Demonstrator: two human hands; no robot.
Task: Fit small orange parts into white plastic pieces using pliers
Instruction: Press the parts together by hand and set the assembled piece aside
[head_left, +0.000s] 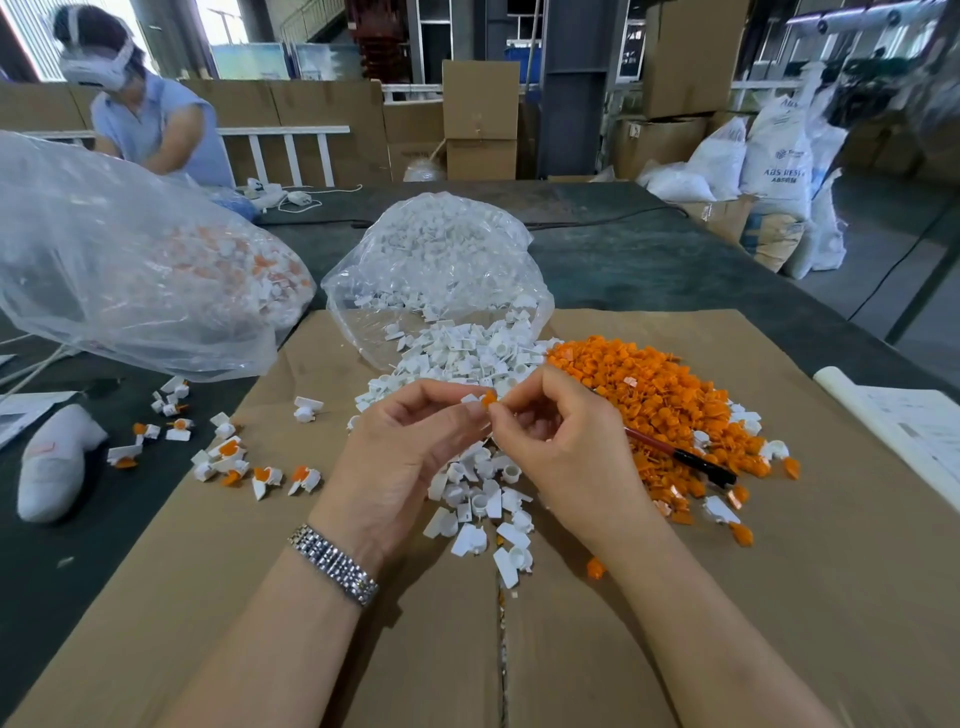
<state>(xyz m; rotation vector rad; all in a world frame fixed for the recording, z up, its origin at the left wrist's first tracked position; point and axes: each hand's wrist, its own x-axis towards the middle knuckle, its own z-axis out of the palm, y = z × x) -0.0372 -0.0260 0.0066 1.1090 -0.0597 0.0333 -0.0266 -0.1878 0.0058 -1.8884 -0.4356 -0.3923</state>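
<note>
A worker's two bare hands meet above a sheet of brown corrugated cardboard (779, 597) laid over a dark green surface (649, 260). The left hand (410, 452), a silver metal link watch (335, 564) on its wrist, pinches a small white plastic piece (470, 399) between thumb and fingertips. The right hand (561, 441) closes its grip on a small orange plastic part (488, 399), which touches the white piece right where the fingertips of both hands come together.

Just beyond and beneath the hands, a heap of loose white plastic pieces (467, 358) spills from an open clear plastic bag (441, 260). Touching that heap on the right lies a pile of loose orange plastic parts (649, 384). A pair of pliers with red and black handles (680, 454) rests on the orange pile, just beside the right hand and held by neither hand.

To the left, a scatter of assembled white-and-orange pieces (228, 452) lies partly on the cardboard and partly on the dark surface, in front of a larger clear plastic bag (130, 260) holding more of the same. A white cloth glove (52, 462) lies at the far left edge. Across the surface, a second person in a pale blue sleeveless top (161, 130) wears a white headset.
</note>
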